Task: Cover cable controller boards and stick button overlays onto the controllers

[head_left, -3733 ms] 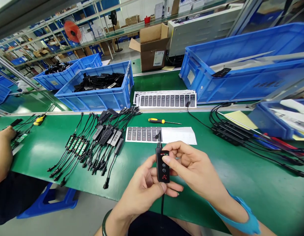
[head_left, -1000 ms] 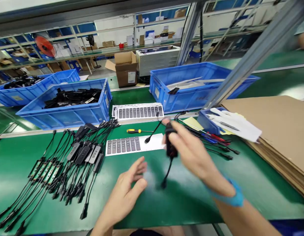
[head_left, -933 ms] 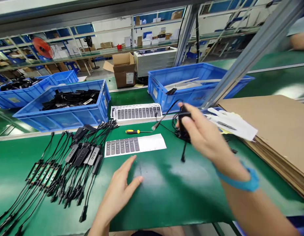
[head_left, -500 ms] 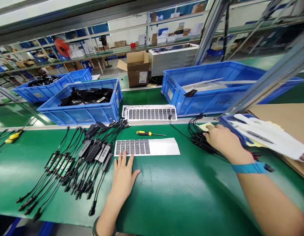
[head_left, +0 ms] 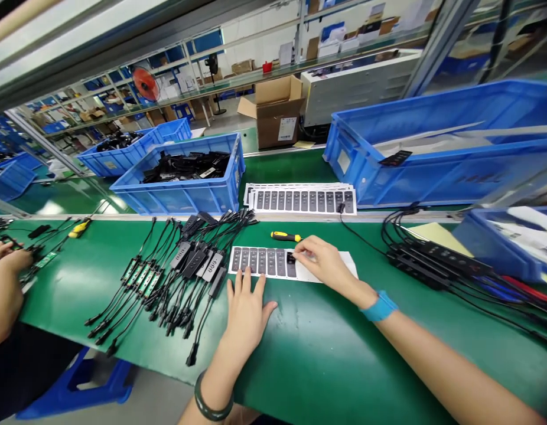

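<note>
The right hand (head_left: 320, 264) has its fingertips closed on the end grey keypad label (head_left: 292, 265) of a white backing sheet (head_left: 351, 273), whose far part is bare; six more labels lie beside it. The left hand (head_left: 247, 316) rests released, fingers spread, on the green workbench mat (head_left: 326, 360) at the sheet's edge.

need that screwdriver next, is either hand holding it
No, the yellow-and-black screwdriver lies on the green bench mat beyond the sticker sheet, where the right hand and left hand are resting.
</note>
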### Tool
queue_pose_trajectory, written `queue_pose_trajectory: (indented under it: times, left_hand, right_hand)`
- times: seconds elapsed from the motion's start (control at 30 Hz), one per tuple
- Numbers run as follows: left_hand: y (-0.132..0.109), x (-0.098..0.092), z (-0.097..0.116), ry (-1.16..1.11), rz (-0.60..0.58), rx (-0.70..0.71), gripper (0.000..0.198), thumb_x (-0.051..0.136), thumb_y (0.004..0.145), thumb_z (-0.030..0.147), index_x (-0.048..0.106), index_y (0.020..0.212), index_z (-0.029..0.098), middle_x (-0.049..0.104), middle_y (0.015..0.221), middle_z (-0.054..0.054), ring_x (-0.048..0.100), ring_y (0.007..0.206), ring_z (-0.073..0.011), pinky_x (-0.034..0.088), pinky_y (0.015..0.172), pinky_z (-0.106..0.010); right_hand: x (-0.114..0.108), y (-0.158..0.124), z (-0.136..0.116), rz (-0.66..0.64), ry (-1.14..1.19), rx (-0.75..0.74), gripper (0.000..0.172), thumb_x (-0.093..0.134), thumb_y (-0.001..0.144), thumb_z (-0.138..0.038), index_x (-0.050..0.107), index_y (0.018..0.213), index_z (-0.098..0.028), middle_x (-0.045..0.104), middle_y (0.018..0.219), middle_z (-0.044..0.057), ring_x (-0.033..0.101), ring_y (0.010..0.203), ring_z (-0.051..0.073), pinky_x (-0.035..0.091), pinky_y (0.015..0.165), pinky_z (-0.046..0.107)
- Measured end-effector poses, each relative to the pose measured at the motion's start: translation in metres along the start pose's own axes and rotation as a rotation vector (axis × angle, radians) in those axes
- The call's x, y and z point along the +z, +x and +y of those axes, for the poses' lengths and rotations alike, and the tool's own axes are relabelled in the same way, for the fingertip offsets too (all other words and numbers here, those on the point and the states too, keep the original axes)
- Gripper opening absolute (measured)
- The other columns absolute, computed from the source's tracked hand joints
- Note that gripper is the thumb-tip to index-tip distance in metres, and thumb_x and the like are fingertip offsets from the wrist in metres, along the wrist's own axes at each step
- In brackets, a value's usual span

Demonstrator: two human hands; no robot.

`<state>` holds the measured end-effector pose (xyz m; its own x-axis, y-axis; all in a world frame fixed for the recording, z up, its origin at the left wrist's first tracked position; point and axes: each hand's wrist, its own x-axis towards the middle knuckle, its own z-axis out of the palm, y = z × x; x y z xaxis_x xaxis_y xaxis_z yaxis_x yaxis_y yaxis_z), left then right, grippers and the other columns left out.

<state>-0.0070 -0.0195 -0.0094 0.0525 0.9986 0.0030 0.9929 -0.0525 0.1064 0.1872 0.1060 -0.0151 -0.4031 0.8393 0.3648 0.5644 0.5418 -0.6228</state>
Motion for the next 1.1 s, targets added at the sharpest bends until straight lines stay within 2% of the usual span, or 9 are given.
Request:
queue_pose_trajectory:
  times: [0.17,0.33,0.4,0.53,0.63,0.7,0.77,0.9,1.1]
  left_hand:
    - [-0.002,-0.008,-0.002,-0.093,0.063,-0.011,0.052,0.065,0.087,0.030,0.050,0.136,0.016,0.046,0.143,-0.024,0.044,0.132,-0.0407,0.040,0.102,-0.060]
    - [-0.012,-0.028,-0.033,-0.276,0.232,-0.399,0.030,0.058,0.084,0.010,0.057,0.114,0.009,0.055,0.118,-0.023,0.054,0.112,-0.0386,0.043,0.091,-0.055]
    - [-0.017,-0.032,-0.051,-0.375,0.224,-0.461,0.026,0.055,0.083,0.009,0.058,0.109,0.008,0.059,0.106,-0.021,0.058,0.101,-0.0367,0.045,0.087,-0.054]
    - [-0.023,-0.034,-0.070,-0.575,0.168,-0.395,0.030,0.047,0.092,0.022,0.056,0.118,0.011,0.064,0.088,-0.010,0.063,0.077,-0.0237,0.051,0.073,-0.039]
    - [-0.024,-0.040,-0.059,-1.072,0.164,-0.369,0.037,0.044,0.096,0.035,0.054,0.125,0.014,0.062,0.081,-0.004,0.060,0.066,-0.0149,0.049,0.063,-0.027]
    - [-0.025,-0.050,-0.043,-1.532,0.152,-0.370,0.037,0.057,0.090,0.039,0.056,0.120,0.016,0.064,0.086,-0.004,0.057,0.063,-0.0106,0.047,0.060,-0.023]
    - [-0.027,-0.060,-0.025,-1.826,0.090,-0.358,0.038,0.071,0.082,0.034,0.058,0.112,0.017,0.067,0.096,-0.006,0.059,0.065,-0.0092,0.047,0.061,-0.021]
    - [-0.035,-0.072,0.004,-1.961,-0.101,-0.270,0.043,0.075,0.079,0.023,0.055,0.116,0.018,0.069,0.109,-0.011,0.069,0.078,-0.0149,0.051,0.066,-0.023]
    - [-0.046,-0.067,0.026,-2.005,-0.266,-0.075,0.057,0.076,0.080,0.022,0.052,0.131,0.021,0.069,0.111,-0.013,0.073,0.088,-0.0226,0.057,0.069,-0.026]
  right_hand:
    - [-0.031,-0.016,-0.023,0.213,0.439,0.196,0.024,0.066,0.083,-0.043,0.062,0.076,-0.021,0.061,0.073,0.002,0.056,0.065,0.016,0.044,0.060,0.029]
    - [-0.058,-0.036,-0.043,0.390,0.785,0.406,0.026,0.076,0.076,-0.044,0.063,0.080,-0.022,0.057,0.068,-0.002,0.054,0.063,0.013,0.043,0.061,0.027]
    - [-0.062,-0.042,-0.052,0.410,0.860,0.443,0.029,0.080,0.072,-0.046,0.063,0.078,-0.022,0.056,0.069,-0.002,0.055,0.061,0.013,0.044,0.059,0.026]
    - [-0.057,-0.049,-0.070,0.346,0.905,0.450,0.031,0.078,0.074,-0.047,0.061,0.076,-0.022,0.054,0.073,-0.002,0.056,0.058,0.012,0.047,0.053,0.025]
    - [-0.048,-0.052,-0.081,0.273,0.955,0.419,0.028,0.076,0.078,-0.045,0.060,0.080,-0.022,0.054,0.077,-0.002,0.058,0.062,0.013,0.049,0.052,0.024]
    - [-0.043,-0.054,-0.088,0.231,0.994,0.394,0.026,0.074,0.081,-0.044,0.059,0.082,-0.023,0.053,0.078,-0.002,0.058,0.062,0.012,0.050,0.053,0.023]
    - [-0.039,-0.055,-0.096,0.191,1.035,0.361,0.024,0.071,0.084,-0.043,0.059,0.083,-0.023,0.054,0.078,-0.002,0.057,0.061,0.011,0.050,0.053,0.023]
    - [-0.036,-0.054,-0.110,0.118,1.094,0.311,0.021,0.066,0.088,-0.042,0.057,0.086,-0.023,0.053,0.075,-0.002,0.055,0.057,0.010,0.049,0.050,0.022]
    - [-0.036,-0.050,-0.124,0.033,1.076,0.326,0.024,0.070,0.085,-0.039,0.053,0.084,-0.021,0.051,0.071,-0.004,0.048,0.045,0.006,0.043,0.044,0.020]
